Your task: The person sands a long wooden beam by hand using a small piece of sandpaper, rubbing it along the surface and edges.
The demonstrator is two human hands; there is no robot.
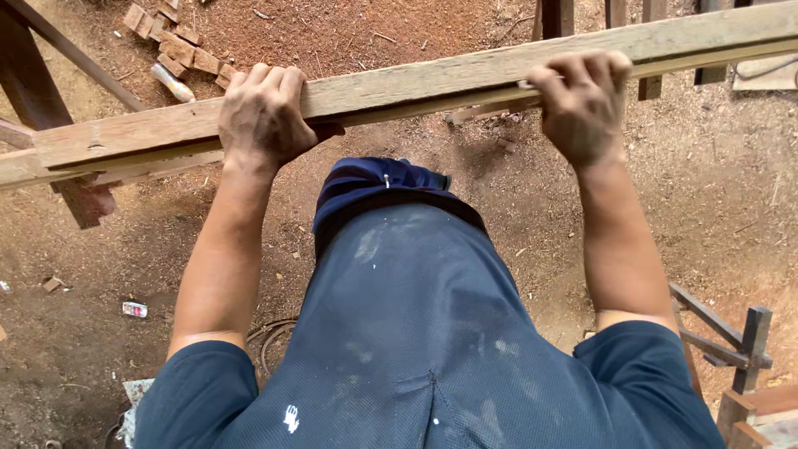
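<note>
While both hands grip from above, the plank (416, 87) runs across the far part of the view, rising slightly to the right. The left hand (264, 116) is wrapped over it left of centre, the right hand (582, 104) clenched on it well apart to the right. Its left end sits near a dark post (50, 116). Sawdust ground (723, 191) looks loose; footing could slip, tipping the plank, or rough edges might splinter the fingers.

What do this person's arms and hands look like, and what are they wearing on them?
Both arms are bare from the short sleeves down, with no gloves, watch or rings visible on the left hand or the right hand. The shirt is dark blue mesh fabric, dusty, flecked with white spots.
</note>
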